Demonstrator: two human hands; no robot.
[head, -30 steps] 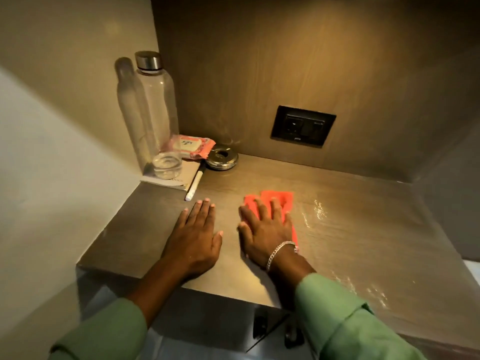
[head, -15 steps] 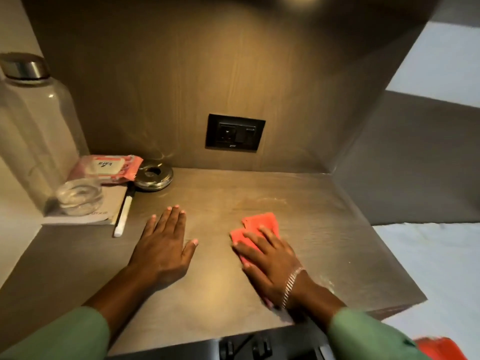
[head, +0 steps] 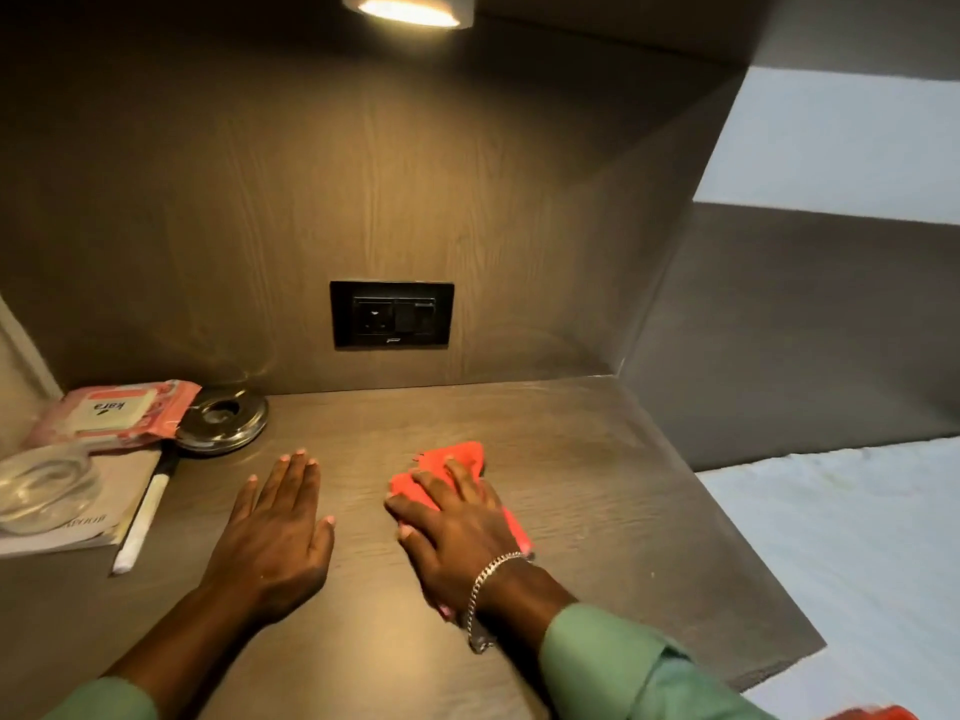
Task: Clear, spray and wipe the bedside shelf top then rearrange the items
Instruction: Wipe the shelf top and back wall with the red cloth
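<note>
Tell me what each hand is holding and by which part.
The right hand presses flat on the middle of the red cloth, no closed grip. The left hand lies flat on the shelf top, holding nothing.

Both hands palm-down, fingers extended: left hand (head: 275, 537) flat and bare, right hand (head: 457, 532) just beside it, pressing flat, bracelet on wrist.
</note>
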